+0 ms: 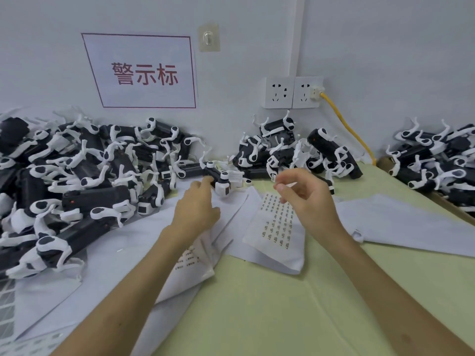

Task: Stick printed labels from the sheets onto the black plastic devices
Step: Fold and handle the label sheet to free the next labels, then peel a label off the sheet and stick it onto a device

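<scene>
Label point(273, 178), small and white, sits pinched between the right hand's point(307, 199) fingertips, raised above the label sheet point(276, 227). Left hand point(198, 204) reaches with loose, parted fingers to the device point(221, 177) just beyond, touching its black end. Device piles point(77, 176) crowd the table point(282, 304) along the wall.

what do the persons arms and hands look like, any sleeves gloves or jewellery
Both arms are bare from the bottom edge of the frame up to the hands; no sleeves show. The left hand and right hand have no gloves, and no rings, watch or wristbands are visible. The fingernails look short and unpainted.
</scene>
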`<state>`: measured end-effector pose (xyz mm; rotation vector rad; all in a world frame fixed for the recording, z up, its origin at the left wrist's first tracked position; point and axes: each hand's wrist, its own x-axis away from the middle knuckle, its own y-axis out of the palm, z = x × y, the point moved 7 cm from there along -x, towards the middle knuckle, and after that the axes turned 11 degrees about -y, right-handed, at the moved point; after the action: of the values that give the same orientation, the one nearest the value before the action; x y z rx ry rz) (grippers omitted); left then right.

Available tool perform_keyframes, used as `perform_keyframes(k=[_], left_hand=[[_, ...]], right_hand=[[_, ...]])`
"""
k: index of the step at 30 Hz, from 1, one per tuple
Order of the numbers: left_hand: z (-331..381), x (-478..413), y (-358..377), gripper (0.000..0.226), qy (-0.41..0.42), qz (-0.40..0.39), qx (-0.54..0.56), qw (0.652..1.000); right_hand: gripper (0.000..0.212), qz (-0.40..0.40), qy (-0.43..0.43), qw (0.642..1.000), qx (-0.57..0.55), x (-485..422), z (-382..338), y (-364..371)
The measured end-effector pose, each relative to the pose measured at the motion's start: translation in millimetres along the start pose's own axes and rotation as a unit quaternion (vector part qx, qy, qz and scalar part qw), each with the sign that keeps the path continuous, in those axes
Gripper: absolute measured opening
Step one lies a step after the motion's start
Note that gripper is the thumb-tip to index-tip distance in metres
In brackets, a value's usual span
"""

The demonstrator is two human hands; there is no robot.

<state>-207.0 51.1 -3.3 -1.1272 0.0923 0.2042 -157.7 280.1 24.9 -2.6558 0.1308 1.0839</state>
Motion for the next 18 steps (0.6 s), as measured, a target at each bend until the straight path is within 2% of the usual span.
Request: perform_keyframes(k=[2, 4, 5, 7, 9, 11, 13, 14, 15, 17, 18], left_hand=[[17.5, -15.4, 0.7, 0.086, 0.068, 0.048, -0.107, 0.991], [34.5, -29.1, 6.4, 0.093, 0.16, 0.072, -0.207, 0.962], [39.0, -35.5, 13.0, 0.087, 0.194, 0.062, -0.243, 0.948], [36.5, -49.6, 25.8, 0.067, 0.199, 0.013, -0.268, 0.942], [28.5, -61.6, 28.9, 0.054, 0.162, -0.013, -0.2, 0.966], [24.3, -66.8, 16.0, 0.045, 0.126, 0.014, -0.056, 0.99], [16.4, -64.9, -5.4, 0.037, 0.06, 0.062, 0.124, 0.989], [10.5, -61.7, -13.0, 0.035, 0.021, 0.069, 0.236, 0.969], [5.0, -56.1, -17.6, 0.03, -0.023, 0.055, 0.365, 0.929], [0.5, -38.9, -16.7, 0.016, -0.101, -0.025, 0.599, 0.794], [3.2, -29.5, -12.9, 0.016, -0.118, -0.078, 0.672, 0.727]], right_hand=[[0.017, -0.005, 0.0, 1.0, 0.006, 0.9, 0.2, 1.5], [0.019, -0.011, -0.002, 1.0, 0.011, 2.2, 0.0, 3.3], [0.019, -0.014, -0.003, 1.0, 0.011, 3.0, 0.0, 4.4], [0.02, -0.022, -0.005, 1.0, 0.012, 3.9, -0.4, 6.5], [0.023, -0.025, -0.006, 1.0, 0.016, 3.9, -1.8, 7.1], [0.024, -0.014, -0.009, 1.0, 0.02, 3.0, -3.8, 4.6], [0.025, 0.003, -0.006, 1.0, 0.025, 2.1, -5.0, 0.5], [0.025, 0.011, -0.003, 1.0, 0.024, 1.5, -4.8, -1.7], [0.025, 0.019, 0.001, 1.0, 0.021, 1.1, -4.5, -3.6], [0.03, 0.032, 0.004, 0.999, 0.011, 0.8, -4.7, -5.6], [0.036, 0.034, 0.003, 0.999, 0.006, 0.7, -4.8, -5.4]])
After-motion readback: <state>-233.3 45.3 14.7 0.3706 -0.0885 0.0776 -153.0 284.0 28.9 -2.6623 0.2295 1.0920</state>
